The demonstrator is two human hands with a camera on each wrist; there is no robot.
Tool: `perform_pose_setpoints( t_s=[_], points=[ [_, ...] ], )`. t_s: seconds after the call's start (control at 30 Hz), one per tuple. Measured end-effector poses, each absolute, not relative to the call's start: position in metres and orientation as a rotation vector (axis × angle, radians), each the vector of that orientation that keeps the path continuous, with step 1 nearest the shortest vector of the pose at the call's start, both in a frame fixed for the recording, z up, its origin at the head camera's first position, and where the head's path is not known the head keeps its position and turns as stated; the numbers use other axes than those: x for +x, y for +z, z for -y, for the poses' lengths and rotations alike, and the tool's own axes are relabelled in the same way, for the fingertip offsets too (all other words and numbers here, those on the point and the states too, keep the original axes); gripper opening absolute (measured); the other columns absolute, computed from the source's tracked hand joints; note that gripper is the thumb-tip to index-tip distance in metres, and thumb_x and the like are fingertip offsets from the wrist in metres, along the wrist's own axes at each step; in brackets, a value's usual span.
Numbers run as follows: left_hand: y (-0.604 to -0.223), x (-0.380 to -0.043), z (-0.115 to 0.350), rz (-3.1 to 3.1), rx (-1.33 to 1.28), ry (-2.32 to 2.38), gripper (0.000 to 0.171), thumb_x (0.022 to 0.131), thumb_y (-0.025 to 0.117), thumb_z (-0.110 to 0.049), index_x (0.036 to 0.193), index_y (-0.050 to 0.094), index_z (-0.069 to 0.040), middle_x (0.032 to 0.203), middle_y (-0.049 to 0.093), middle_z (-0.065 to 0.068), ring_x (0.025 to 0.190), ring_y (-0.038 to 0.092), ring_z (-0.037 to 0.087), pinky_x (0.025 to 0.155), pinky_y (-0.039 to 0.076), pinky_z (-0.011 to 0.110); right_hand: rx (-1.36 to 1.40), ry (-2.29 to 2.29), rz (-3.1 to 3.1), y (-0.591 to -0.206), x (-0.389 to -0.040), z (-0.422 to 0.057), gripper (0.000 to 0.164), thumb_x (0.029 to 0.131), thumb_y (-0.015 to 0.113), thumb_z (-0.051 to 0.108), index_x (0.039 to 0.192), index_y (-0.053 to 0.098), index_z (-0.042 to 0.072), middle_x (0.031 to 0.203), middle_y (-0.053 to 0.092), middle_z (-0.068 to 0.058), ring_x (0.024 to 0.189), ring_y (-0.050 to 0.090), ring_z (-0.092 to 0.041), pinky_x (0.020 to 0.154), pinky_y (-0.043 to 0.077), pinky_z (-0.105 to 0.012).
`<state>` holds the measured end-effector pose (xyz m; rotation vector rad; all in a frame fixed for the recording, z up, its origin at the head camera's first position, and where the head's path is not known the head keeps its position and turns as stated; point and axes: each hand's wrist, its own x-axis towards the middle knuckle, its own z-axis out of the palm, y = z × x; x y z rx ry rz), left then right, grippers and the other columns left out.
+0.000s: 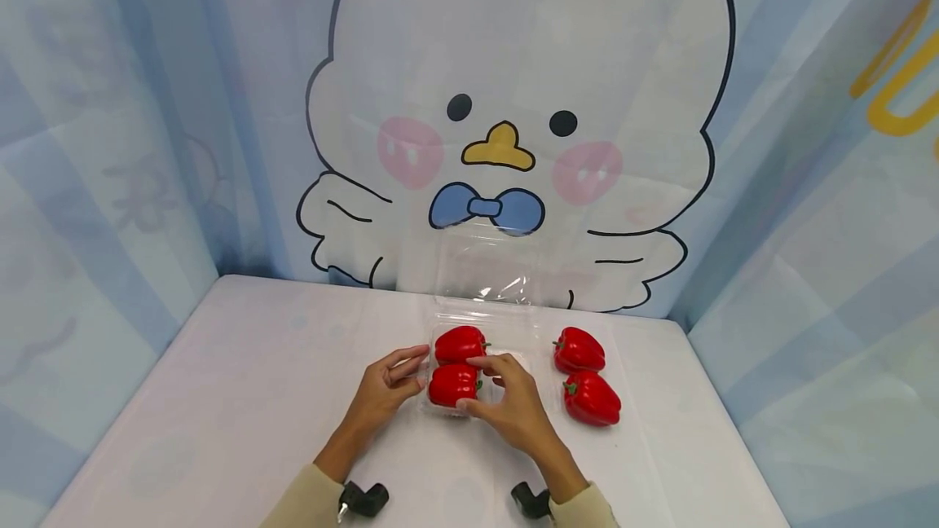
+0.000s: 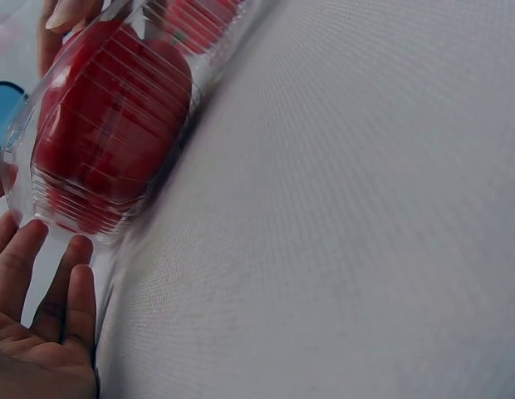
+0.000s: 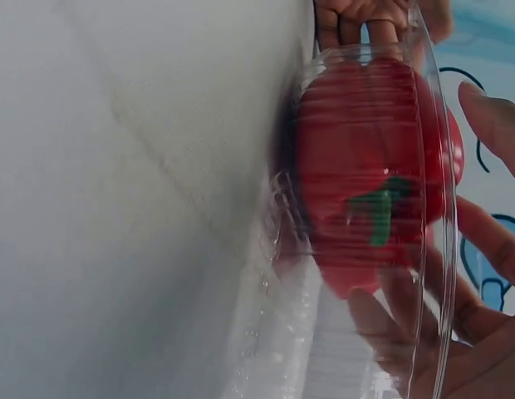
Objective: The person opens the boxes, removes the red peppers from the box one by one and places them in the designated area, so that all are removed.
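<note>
A clear plastic clamshell box (image 1: 509, 328) stands with its lid raised at the back. Two red bell peppers lie in its left half, a far one (image 1: 459, 345) and a near one (image 1: 452, 385). My left hand (image 1: 392, 381) touches the box's left end, its fingers extended against the ribbed plastic in the left wrist view. My right hand (image 1: 509, 402) is over the near pepper, thumb by the front rim and fingertips behind the pepper. In the right wrist view its thumb and fingers (image 3: 490, 241) are spread apart around the pepper's stem end.
Two more red bell peppers, one farther back (image 1: 579, 350) and one nearer (image 1: 592, 399), lie on the white table (image 1: 293, 365) right of the box. A curtain (image 1: 587, 47) printed with a cartoon bird hangs behind the table.
</note>
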<state>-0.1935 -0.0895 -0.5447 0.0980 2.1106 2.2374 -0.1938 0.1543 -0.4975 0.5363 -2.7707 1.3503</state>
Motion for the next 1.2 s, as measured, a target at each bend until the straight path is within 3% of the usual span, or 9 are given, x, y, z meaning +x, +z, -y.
perform_pose_setpoints(
  t_s=[0.3, 0.57, 0.73, 1.2],
  points=[
    [-0.546, -0.196, 0.09, -2.111, 0.099, 2.229, 0.052, 0.098, 0.072, -0.002, 0.147, 0.062, -0.012, 0.155, 0.06, 0.008, 0.149, 0.054, 0.031, 0.109, 0.054, 0.028, 0.535, 1.313, 2.791, -0.497, -0.198, -0.143, 0.062, 0.08, 0.095, 0.03, 0.136, 0.069, 0.023, 0.121, 0.063, -0.003, 0.119, 0.067, -0.026, 0.098, 0.063, -0.05],
    [-0.545, -0.195, 0.091, -2.132, 0.118, 2.223, 0.052, 0.098, 0.073, -0.003, 0.148, 0.061, -0.011, 0.156, 0.06, 0.01, 0.148, 0.054, 0.032, 0.109, 0.054, 0.029, 0.476, 1.273, 2.848, -0.496, -0.203, -0.134, 0.062, 0.079, 0.096, 0.032, 0.135, 0.07, 0.021, 0.115, 0.059, -0.007, 0.114, 0.06, -0.026, 0.093, 0.063, -0.049],
    [-0.546, -0.196, 0.09, -2.12, 0.114, 2.227, 0.053, 0.097, 0.073, -0.003, 0.148, 0.061, -0.011, 0.155, 0.06, 0.01, 0.147, 0.055, 0.032, 0.109, 0.054, 0.028, 0.447, 1.275, 2.871, -0.492, -0.203, -0.131, 0.061, 0.077, 0.097, 0.03, 0.131, 0.072, 0.02, 0.113, 0.058, -0.006, 0.111, 0.057, -0.024, 0.09, 0.064, -0.043],
    [-0.547, -0.195, 0.091, -2.094, 0.132, 2.233, 0.052, 0.098, 0.073, -0.003, 0.148, 0.06, -0.009, 0.156, 0.06, 0.011, 0.148, 0.054, 0.032, 0.109, 0.054, 0.027, 0.438, 1.322, 2.847, -0.491, -0.204, -0.132, 0.057, 0.076, 0.097, 0.028, 0.128, 0.073, 0.019, 0.114, 0.059, -0.006, 0.11, 0.061, -0.022, 0.092, 0.065, -0.043]
  ],
)
